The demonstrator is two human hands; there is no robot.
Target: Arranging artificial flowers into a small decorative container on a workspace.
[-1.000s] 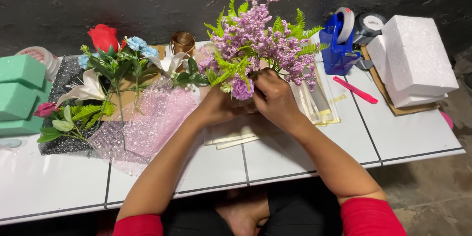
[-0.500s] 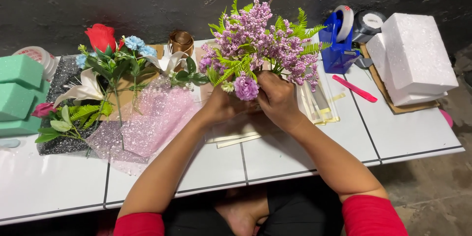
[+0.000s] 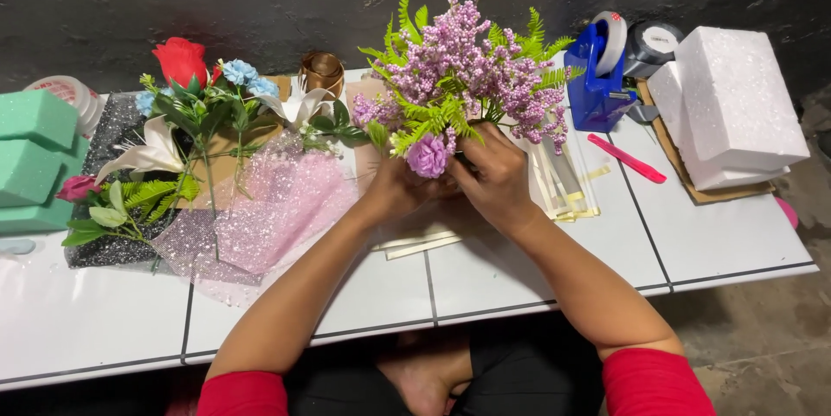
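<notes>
Both hands: we see our left hand point(image 3: 400, 191) and right hand point(image 3: 495, 175) meeting at the base of a bouquet point(image 3: 467, 78), above the middle of the white tiled desk point(image 3: 710, 243).
Left fingers: curled narrow around the stems just under a round lilac bloom point(image 3: 428, 156), holding the bunch upright.
Right fingers: wrapped over the stems from the other side, closed on the same bunch and touching the left hand.
Bouquet: purple beaded sprigs mixed with green fern fronds, leaning slightly away from us toward the dark wall.
Under the hands: cream paper strips point(image 3: 563, 187) lie flat on the desk, partly hidden by our wrists.
Left of us: a sheet of pink glitter mesh point(image 3: 268, 217) with loose artificial flowers on and beside it, among them a red rose point(image 3: 180, 61), blue blossoms point(image 3: 247, 78) and a white lily point(image 3: 147, 156).
Far left: green floral foam blocks point(image 3: 35, 156) stacked at the desk's edge.
Behind the mesh: a coil of bronze ribbon point(image 3: 322, 71).
Right of us: a blue tape dispenser point(image 3: 602, 70), a pink stick-like tool point(image 3: 628, 158) near it, and white foam blocks point(image 3: 731, 104) on cardboard.
</notes>
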